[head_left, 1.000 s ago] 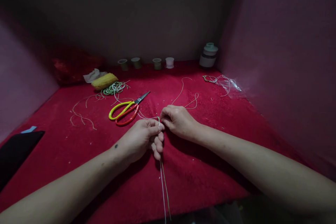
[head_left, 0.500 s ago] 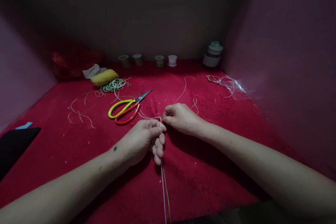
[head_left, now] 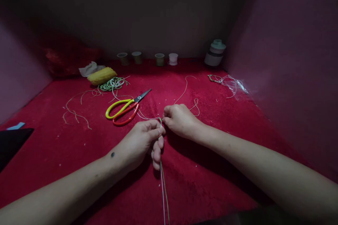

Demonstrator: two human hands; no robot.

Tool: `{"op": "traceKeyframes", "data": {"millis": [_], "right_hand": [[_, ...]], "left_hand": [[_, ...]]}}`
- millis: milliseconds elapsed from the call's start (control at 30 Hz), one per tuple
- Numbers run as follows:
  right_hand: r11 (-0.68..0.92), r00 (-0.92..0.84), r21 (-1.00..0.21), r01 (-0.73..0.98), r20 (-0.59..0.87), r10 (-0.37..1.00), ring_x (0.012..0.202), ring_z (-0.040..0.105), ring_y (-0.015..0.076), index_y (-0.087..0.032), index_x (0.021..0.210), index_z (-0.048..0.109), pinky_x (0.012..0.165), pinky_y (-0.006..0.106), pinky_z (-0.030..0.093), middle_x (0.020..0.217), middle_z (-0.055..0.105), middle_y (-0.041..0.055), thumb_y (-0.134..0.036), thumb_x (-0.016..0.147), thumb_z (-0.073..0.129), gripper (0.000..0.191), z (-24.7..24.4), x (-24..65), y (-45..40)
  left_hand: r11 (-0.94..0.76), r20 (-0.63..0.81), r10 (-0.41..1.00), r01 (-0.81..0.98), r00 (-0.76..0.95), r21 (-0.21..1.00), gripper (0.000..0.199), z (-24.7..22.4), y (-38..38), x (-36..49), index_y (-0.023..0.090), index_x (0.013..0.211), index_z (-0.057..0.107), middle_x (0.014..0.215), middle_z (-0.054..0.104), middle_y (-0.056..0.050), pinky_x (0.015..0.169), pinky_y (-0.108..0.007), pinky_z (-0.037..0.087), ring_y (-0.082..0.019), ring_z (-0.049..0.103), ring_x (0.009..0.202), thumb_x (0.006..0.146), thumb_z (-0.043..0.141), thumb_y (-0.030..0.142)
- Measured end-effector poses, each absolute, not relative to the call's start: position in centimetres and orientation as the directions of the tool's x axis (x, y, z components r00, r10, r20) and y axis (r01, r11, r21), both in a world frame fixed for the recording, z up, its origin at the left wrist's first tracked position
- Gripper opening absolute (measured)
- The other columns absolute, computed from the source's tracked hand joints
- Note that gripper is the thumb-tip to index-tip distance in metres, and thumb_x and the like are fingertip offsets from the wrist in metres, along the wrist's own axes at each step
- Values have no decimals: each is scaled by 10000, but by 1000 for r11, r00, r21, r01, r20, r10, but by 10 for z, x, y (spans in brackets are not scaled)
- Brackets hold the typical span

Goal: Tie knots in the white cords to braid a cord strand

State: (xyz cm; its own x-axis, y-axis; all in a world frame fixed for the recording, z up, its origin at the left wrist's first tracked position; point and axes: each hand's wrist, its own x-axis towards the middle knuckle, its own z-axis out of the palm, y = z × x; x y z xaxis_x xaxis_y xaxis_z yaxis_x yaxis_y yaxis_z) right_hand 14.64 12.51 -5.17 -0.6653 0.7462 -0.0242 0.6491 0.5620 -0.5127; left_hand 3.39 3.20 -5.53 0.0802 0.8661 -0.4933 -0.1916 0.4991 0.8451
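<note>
My left hand (head_left: 148, 139) pinches the thin white and green cords (head_left: 163, 190) between thumb and forefinger, its other fingers loosely curled. The cords run down from it towards the front edge. A small green knotted bit (head_left: 160, 120) shows just above the fingertips. Close on the right, my right hand (head_left: 179, 119) has its thumb and forefinger pinched at the knotted bit, on a cord end too small to make out well. Scissors (head_left: 126, 109) with one yellow and one red handle lie left of the hands, beside a pale thread.
On the red cloth (head_left: 227, 182) a green and white cord bundle (head_left: 113, 83) touches a yellow object (head_left: 102, 76). Several spools stand at the back, including a white one (head_left: 173, 59), and a bottle (head_left: 215, 53). A plastic bag (head_left: 237, 88) with cords lies right.
The view has shifted slightly, so things at the left appear further left. My right fingertips have closed nearer to the knotted bit; my left hand keeps its pinch.
</note>
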Motion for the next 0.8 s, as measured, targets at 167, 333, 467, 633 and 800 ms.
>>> {"op": "traceKeyframes", "data": {"millis": [167, 333, 467, 633, 800], "right_hand": [[556, -669, -556, 618, -1, 743, 580, 506, 113, -167, 729, 653, 532, 228, 319, 648, 624, 37, -131, 721, 499, 158, -52, 151, 125], [568, -702, -614, 549, 31, 711, 561, 488, 91, -171, 742, 647, 532, 205, 322, 629, 606, 8, -151, 744, 509, 140, -53, 158, 121], [631, -711, -520, 575, 64, 700, 556, 494, 104, -181, 779, 657, 544, 222, 321, 632, 609, 23, -172, 755, 512, 147, -57, 160, 115], [662, -723, -488, 569, 88, 685, 555, 496, 109, -187, 756, 653, 545, 231, 317, 631, 614, 28, -176, 766, 493, 161, -59, 159, 114], [602, -694, -552, 577, 57, 717, 577, 512, 105, -188, 773, 643, 558, 224, 334, 655, 620, 23, -203, 782, 505, 139, -57, 158, 117]], "left_hand": [[499, -493, 866, -203, 83, 842, 134, -57, 31, 33, 155, 685, 492, 452, 560, 18, 255, -229, 398, -122, 473, 253, 786, 501, 243], [499, -491, 867, -201, 89, 843, 136, -57, 31, 33, 154, 696, 497, 466, 571, 12, 270, -236, 413, -122, 479, 261, 799, 484, 243], [499, -486, 867, -178, 110, 848, 197, -57, 33, 34, 157, 650, 483, 406, 538, 12, 274, -223, 405, -131, 488, 261, 815, 465, 265], [506, -494, 863, -188, 108, 842, 187, -56, 31, 33, 165, 653, 478, 419, 557, 8, 267, -219, 397, -133, 488, 255, 806, 478, 273], [516, -503, 857, -167, 117, 840, 210, -55, 31, 34, 169, 640, 473, 376, 534, 6, 279, -213, 400, -132, 486, 257, 815, 470, 285]]}}
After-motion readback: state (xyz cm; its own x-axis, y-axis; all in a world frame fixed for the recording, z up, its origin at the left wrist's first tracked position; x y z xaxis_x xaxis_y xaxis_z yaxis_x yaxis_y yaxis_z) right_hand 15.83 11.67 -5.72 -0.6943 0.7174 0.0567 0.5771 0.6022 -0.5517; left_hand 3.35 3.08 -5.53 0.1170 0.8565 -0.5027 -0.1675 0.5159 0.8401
